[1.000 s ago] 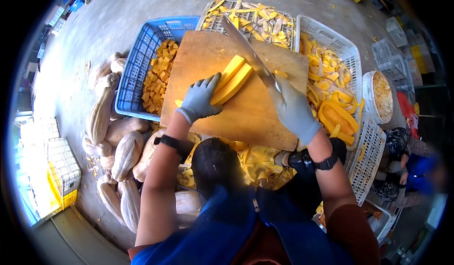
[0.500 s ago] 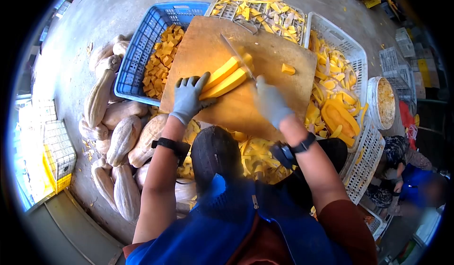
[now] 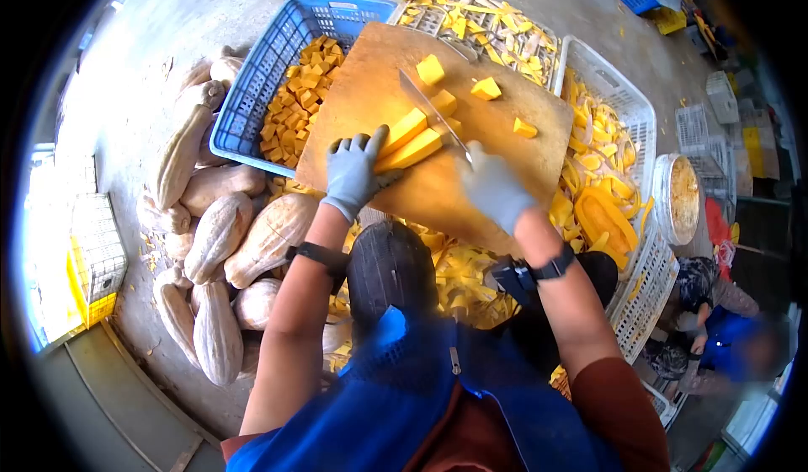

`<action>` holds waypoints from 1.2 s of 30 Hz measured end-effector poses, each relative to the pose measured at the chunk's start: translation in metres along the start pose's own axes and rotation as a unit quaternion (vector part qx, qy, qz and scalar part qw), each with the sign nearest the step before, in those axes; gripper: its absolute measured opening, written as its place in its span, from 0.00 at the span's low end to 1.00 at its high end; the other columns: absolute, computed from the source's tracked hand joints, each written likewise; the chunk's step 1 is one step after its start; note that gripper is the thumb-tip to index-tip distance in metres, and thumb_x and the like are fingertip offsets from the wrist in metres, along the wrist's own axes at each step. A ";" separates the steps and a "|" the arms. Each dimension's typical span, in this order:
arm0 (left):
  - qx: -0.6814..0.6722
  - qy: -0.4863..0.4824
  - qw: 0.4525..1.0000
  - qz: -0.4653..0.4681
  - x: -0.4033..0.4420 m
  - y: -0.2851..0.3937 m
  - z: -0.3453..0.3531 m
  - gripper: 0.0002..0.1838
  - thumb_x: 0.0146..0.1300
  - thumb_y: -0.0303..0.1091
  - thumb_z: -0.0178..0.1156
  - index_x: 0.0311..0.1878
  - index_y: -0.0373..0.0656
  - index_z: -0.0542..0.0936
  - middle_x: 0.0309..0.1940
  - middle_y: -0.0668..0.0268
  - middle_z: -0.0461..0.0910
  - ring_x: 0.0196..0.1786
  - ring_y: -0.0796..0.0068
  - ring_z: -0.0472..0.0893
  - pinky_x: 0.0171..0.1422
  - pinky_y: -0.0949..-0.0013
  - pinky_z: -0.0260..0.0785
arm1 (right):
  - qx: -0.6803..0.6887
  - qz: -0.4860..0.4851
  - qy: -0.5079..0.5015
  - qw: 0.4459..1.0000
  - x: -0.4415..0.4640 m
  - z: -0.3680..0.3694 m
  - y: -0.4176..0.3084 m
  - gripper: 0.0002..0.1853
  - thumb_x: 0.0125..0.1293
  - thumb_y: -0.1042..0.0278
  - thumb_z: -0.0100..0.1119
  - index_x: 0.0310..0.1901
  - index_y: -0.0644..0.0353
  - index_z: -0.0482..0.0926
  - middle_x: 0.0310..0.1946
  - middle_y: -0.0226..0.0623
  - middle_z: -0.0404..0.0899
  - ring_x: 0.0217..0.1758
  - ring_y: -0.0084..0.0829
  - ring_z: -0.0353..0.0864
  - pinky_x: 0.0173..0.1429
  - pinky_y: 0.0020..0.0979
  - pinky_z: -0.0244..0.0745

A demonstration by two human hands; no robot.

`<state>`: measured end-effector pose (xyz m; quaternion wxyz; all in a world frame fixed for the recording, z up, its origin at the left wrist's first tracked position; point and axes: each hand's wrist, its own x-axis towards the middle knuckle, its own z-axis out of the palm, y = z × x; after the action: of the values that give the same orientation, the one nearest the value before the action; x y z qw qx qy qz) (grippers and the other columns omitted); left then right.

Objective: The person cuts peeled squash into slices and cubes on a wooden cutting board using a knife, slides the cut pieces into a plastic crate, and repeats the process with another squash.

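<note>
My gloved left hand (image 3: 352,170) holds the near ends of two peeled orange pumpkin strips (image 3: 410,150), pressing them onto a wooden cutting board (image 3: 362,76). My right hand (image 3: 498,187), gloved and slightly blurred, grips a kitchen knife (image 3: 427,108). Its blade slants across the far ends of the strips. Cut pumpkin pieces touch or sit close to the blade's far side. Several chunks lie farther up the board, among them one pumpkin chunk (image 3: 430,69) near the knife tip and another pumpkin chunk (image 3: 486,89) to its right.
A blue crate (image 3: 231,127) with pumpkin cubes stands at the board's left. Whole pumpkins (image 3: 220,236) are piled on the floor. A white crate (image 3: 648,127) of peelings and a white bucket (image 3: 659,194) stand right. Another person (image 3: 724,337) sits at far right.
The strips have become shorter, and more cut chunks now lie on the board past the knife. The whole view has shifted slightly. Both hands keep their holds.
</note>
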<state>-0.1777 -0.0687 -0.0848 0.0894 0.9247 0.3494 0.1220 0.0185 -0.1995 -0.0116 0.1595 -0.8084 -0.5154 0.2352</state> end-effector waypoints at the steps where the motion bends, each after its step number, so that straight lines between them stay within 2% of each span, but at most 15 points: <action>1: 0.001 0.009 1.000 -0.008 0.000 0.000 0.003 0.41 0.49 0.60 0.65 0.66 0.54 0.69 0.46 0.59 0.78 0.49 0.55 0.77 0.61 0.52 0.62 | -0.004 -0.006 -0.003 1.000 -0.004 -0.010 -0.006 0.16 0.71 0.55 0.45 0.44 0.63 0.68 0.28 0.60 0.79 0.34 0.61 0.79 0.39 0.55 0.73; 4: -0.011 0.008 1.000 -0.019 0.000 0.002 0.004 0.41 0.48 0.60 0.66 0.64 0.52 0.70 0.44 0.59 0.78 0.48 0.56 0.78 0.60 0.52 0.63 | 0.026 0.012 0.011 1.000 -0.016 -0.006 -0.029 0.17 0.70 0.55 0.46 0.45 0.64 0.69 0.29 0.61 0.79 0.34 0.61 0.79 0.40 0.55 0.74; 7: 0.000 -0.014 0.999 -0.032 0.003 0.006 -0.002 0.42 0.49 0.60 0.66 0.65 0.50 0.69 0.46 0.59 0.78 0.50 0.56 0.76 0.59 0.54 0.63 | 0.004 -0.014 0.003 1.000 0.010 0.050 0.009 0.16 0.71 0.56 0.46 0.45 0.64 0.68 0.26 0.59 0.78 0.32 0.60 0.79 0.37 0.54 0.73; 9: -0.003 -0.024 0.998 -0.053 0.000 0.010 -0.002 0.42 0.48 0.60 0.66 0.65 0.50 0.69 0.48 0.58 0.77 0.52 0.56 0.75 0.60 0.53 0.62 | -0.008 -0.028 -0.024 0.999 0.013 0.028 0.005 0.16 0.71 0.56 0.46 0.45 0.64 0.68 0.25 0.59 0.78 0.31 0.60 0.79 0.36 0.54 0.73; 10: 0.001 0.010 0.999 -0.040 -0.003 0.010 -0.003 0.42 0.48 0.60 0.67 0.65 0.50 0.69 0.49 0.58 0.77 0.53 0.55 0.74 0.61 0.53 0.62 | -0.017 -0.036 -0.038 0.999 0.014 0.014 0.000 0.16 0.71 0.56 0.46 0.45 0.64 0.68 0.25 0.59 0.78 0.30 0.60 0.79 0.36 0.54 0.73; 12: 0.011 0.078 0.997 -0.025 -0.010 0.005 -0.004 0.41 0.47 0.59 0.67 0.63 0.49 0.71 0.51 0.58 0.76 0.55 0.55 0.72 0.62 0.52 0.62 | -0.001 -0.048 -0.003 0.999 -0.004 -0.012 -0.027 0.17 0.71 0.56 0.45 0.45 0.64 0.68 0.26 0.60 0.78 0.32 0.60 0.79 0.37 0.54 0.73; 16: -0.099 0.048 0.992 -0.069 -0.031 -0.015 0.001 0.37 0.46 0.55 0.69 0.60 0.52 0.73 0.53 0.58 0.74 0.59 0.49 0.68 0.64 0.50 0.61 | 0.032 -0.009 -0.023 0.999 -0.017 0.007 -0.050 0.17 0.71 0.56 0.46 0.45 0.64 0.69 0.26 0.60 0.78 0.33 0.60 0.79 0.38 0.54 0.73; 19: -0.096 0.055 0.989 -0.101 -0.035 -0.015 0.017 0.36 0.47 0.54 0.70 0.60 0.54 0.73 0.54 0.58 0.73 0.60 0.48 0.68 0.64 0.51 0.62 | -0.004 -0.014 -0.020 1.000 0.000 0.056 -0.022 0.15 0.71 0.57 0.46 0.44 0.64 0.68 0.25 0.59 0.78 0.31 0.60 0.79 0.36 0.54 0.73; 20: -0.102 0.045 0.988 -0.103 -0.035 -0.014 0.015 0.37 0.47 0.52 0.70 0.61 0.53 0.72 0.56 0.56 0.72 0.60 0.48 0.67 0.65 0.52 0.62 | 0.008 -0.016 -0.028 0.999 0.000 0.051 -0.025 0.15 0.71 0.57 0.46 0.44 0.64 0.68 0.26 0.59 0.78 0.32 0.60 0.79 0.36 0.54 0.73; 24: -0.112 0.123 0.980 -0.105 -0.046 -0.011 0.009 0.40 0.46 0.48 0.71 0.63 0.50 0.69 0.58 0.55 0.70 0.61 0.48 0.67 0.66 0.52 0.62 | 0.043 -0.022 -0.042 0.998 -0.022 0.011 -0.052 0.16 0.71 0.56 0.45 0.45 0.64 0.68 0.28 0.61 0.79 0.34 0.61 0.79 0.39 0.55 0.73; 28: -0.087 0.122 0.985 -0.085 -0.049 -0.010 0.021 0.34 0.52 0.44 0.68 0.61 0.44 0.69 0.57 0.54 0.70 0.60 0.49 0.68 0.65 0.53 0.63 | -0.007 -0.010 -0.074 0.997 -0.010 0.060 -0.037 0.16 0.71 0.56 0.46 0.45 0.63 0.69 0.28 0.61 0.79 0.34 0.61 0.79 0.39 0.55 0.73; 31: -0.083 0.123 0.983 -0.108 -0.047 -0.005 0.019 0.35 0.52 0.44 0.68 0.62 0.43 0.69 0.57 0.54 0.70 0.59 0.50 0.68 0.64 0.53 0.63 | 0.012 -0.055 -0.077 0.995 -0.002 0.040 -0.043 0.16 0.71 0.56 0.46 0.45 0.64 0.69 0.27 0.60 0.79 0.33 0.61 0.79 0.38 0.55 0.73; 35: -0.105 0.191 0.966 -0.136 -0.061 -0.003 0.011 0.35 0.53 0.41 0.67 0.64 0.42 0.68 0.57 0.53 0.71 0.59 0.48 0.68 0.64 0.53 0.64 | 0.033 -0.058 -0.053 0.996 -0.022 0.016 -0.059 0.17 0.72 0.54 0.44 0.43 0.64 0.70 0.28 0.61 0.78 0.35 0.61 0.78 0.39 0.55 0.73; 36: -0.108 0.197 0.963 -0.147 -0.066 -0.005 0.016 0.32 0.54 0.38 0.66 0.63 0.43 0.69 0.56 0.53 0.72 0.57 0.48 0.70 0.62 0.54 0.65 | 0.028 -0.049 -0.074 0.996 -0.022 0.021 -0.061 0.18 0.72 0.53 0.44 0.45 0.63 0.70 0.29 0.60 0.79 0.35 0.61 0.78 0.39 0.54 0.72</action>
<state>-0.2237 -0.1105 -0.1122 0.1354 0.8057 0.4769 0.3243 -0.0465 -0.1937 0.0062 0.1546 -0.7579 -0.5579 0.3007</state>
